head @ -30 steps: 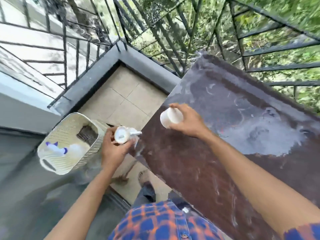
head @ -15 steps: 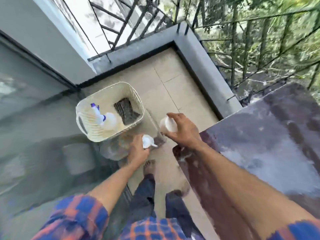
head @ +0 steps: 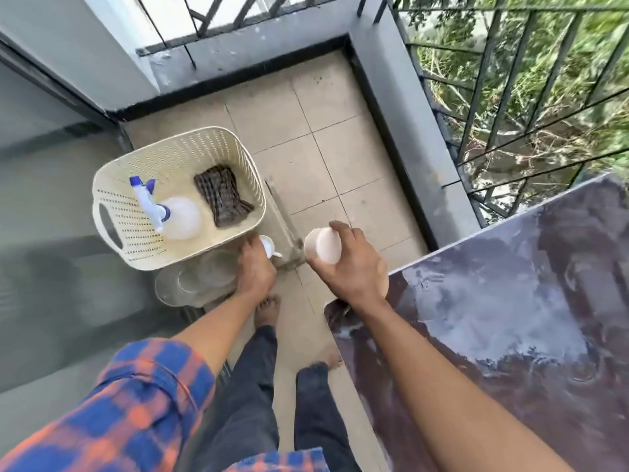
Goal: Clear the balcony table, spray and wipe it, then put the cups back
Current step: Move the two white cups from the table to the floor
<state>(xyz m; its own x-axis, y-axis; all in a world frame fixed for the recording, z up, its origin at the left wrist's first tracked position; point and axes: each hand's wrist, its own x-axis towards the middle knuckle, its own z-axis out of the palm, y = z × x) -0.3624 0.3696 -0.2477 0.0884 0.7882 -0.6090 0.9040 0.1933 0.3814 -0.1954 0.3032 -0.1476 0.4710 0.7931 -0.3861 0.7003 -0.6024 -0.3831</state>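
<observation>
While both hands hang over the tiled balcony floor [head: 340, 137], each grips a white cup: the left hand [head: 255, 267] is closed around a small white cup [head: 267, 246] with its handle poking right, just beside the near rim of the basket, and the right hand [head: 354, 267] clamps a second white cup [head: 322, 246] from above, mouth or base facing the camera, can't tell which. Balcony table [head: 510, 335] sits at right, dark brown glossy top, wet-looking with pale smears and sky reflections, bare in the visible part; its near corner lies under the right wrist. Cream perforated plastic basket [head: 112, 185] stands on the floor at left, holding a clear spray bottle [head: 177, 216] with blue-and-white trigger head lying on its side and a dark checked cloth [head: 221, 195] beside it, the two apart. Clear plastic containers [head: 200, 281] sit on the floor just below the basket, partly hidden by the left forearm. Floor is beige square tile with dark grout, grimy near the grey concrete curb [head: 408, 131]. Black metal railing [head: 510, 80] runs along the top and right, green vegetation beyond. Grey glass door or wall fills the left side. Person wears a blue-orange plaid shirt [head: 136, 403], dark trousers, bare feet on the tile.
</observation>
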